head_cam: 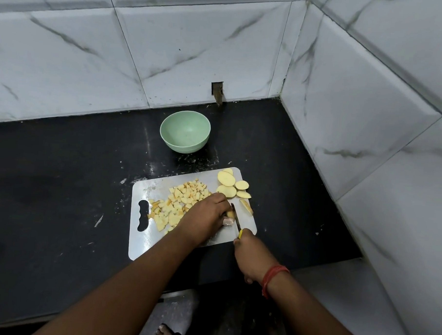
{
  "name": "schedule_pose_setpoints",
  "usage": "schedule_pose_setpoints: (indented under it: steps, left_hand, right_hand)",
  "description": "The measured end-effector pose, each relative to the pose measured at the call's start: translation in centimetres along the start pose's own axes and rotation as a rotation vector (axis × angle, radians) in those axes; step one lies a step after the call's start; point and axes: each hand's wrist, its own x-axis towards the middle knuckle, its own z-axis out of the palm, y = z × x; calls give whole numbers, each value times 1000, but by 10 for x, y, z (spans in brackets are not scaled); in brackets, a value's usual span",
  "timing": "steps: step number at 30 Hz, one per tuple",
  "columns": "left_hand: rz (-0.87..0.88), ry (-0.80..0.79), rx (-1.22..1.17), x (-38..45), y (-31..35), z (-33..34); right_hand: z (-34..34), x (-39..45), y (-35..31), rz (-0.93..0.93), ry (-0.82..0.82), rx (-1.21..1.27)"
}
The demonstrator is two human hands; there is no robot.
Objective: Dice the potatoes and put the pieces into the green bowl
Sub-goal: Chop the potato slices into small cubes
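knife (pixel 236 219) pointing away, left hand (pixel 204 218) steadying potato (pixel 230 215)

Both forearms bare, no sleeves. Red thread band (pixel 273 278) wound round right wrist. Bare toes (pixel 163 333) visible at near edge.

1. Brushed, faintly reflective metal: cutting board (pixel 145 242).
2. Matt, smooth pale green plastic: bowl (pixel 185 132).
3. Dark polished stone, smeared and scuffed: bench (pixel 49 185).
4. Glossy marble-veined tile: walls (pixel 93 55).
5. Red thread: wristband (pixel 273 277).
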Motion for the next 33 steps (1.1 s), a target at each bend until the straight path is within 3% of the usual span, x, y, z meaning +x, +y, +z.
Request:
schedule_pose_setpoints:
  steps: [19, 27, 33]
  left_hand:
    - [-11, 82, 21, -2, -5, 11]
    - [66, 184, 183, -19, -2, 21]
    - [266, 171, 307, -30, -1, 26]
  right_hand:
    - [-1, 7, 13, -1, -39, -135]
    - [-1, 2, 14, 0, -8, -138]
    - [-1, 4, 17, -11, -3, -167]
